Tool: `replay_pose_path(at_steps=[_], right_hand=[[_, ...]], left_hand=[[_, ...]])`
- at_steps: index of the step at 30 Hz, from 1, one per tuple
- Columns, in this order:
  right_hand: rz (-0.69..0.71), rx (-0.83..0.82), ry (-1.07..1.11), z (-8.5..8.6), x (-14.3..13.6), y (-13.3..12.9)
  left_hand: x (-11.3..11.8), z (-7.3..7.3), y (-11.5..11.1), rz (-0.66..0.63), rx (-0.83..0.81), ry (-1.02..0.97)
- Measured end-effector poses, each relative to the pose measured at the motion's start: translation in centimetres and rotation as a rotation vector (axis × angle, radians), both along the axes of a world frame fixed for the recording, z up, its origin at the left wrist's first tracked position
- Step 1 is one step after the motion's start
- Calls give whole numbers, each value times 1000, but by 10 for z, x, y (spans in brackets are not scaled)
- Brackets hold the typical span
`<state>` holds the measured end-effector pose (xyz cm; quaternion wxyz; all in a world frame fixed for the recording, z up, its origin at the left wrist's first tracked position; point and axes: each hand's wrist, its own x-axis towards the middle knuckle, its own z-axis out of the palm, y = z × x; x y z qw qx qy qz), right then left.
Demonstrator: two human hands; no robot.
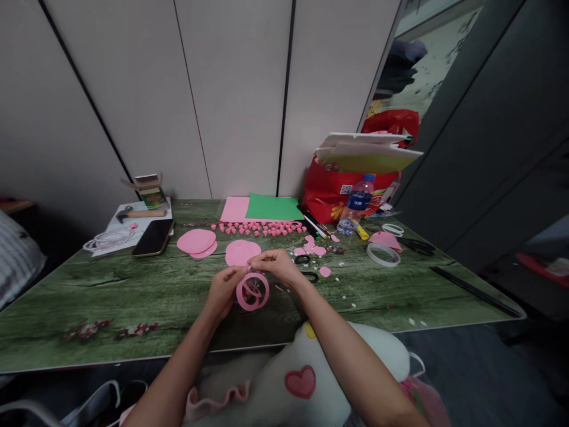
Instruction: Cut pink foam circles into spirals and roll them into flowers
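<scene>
Both of my hands meet in front of me, low over the table, with fingertips pinched together. My left hand (223, 289) and my right hand (276, 264) close on a small pink piece (249, 268), whose kind is too small to make out. Just below the fingertips is a pink ring (240, 295), with a smaller tilted loop inside it. Whether the ring hangs from my fingers or rests on the table, I cannot tell. Behind my hands lie pink paper circles (240, 252), and another overlapping pair of pink circles (195, 240) lies to the left.
Small pink pieces (262, 229) form rows before green paper (273, 207). Left are a phone (153, 238), hammer (144, 214) and opened box (152, 194). Right stand a bottle (358, 204) and red bag (317, 190); a tape roll (371, 256), scissors (418, 244) and black strips (475, 292) lie nearby.
</scene>
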<state>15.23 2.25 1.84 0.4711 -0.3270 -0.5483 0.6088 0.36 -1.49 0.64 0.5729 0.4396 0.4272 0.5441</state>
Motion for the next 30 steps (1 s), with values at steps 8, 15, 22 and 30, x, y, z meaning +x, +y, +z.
replay_pose_path(at_steps=[8, 15, 22, 30], right_hand=[[72, -71, 82, 3, 9, 2], [61, -84, 48, 2, 4, 0], [69, -74, 42, 1, 4, 1], [66, -73, 55, 1, 4, 1]], left_hand=[[0, -2, 2, 40, -11, -39], [1, 2, 0, 48, -2, -38], [1, 2, 0, 52, 0, -20], [1, 1, 0, 52, -4, -24]])
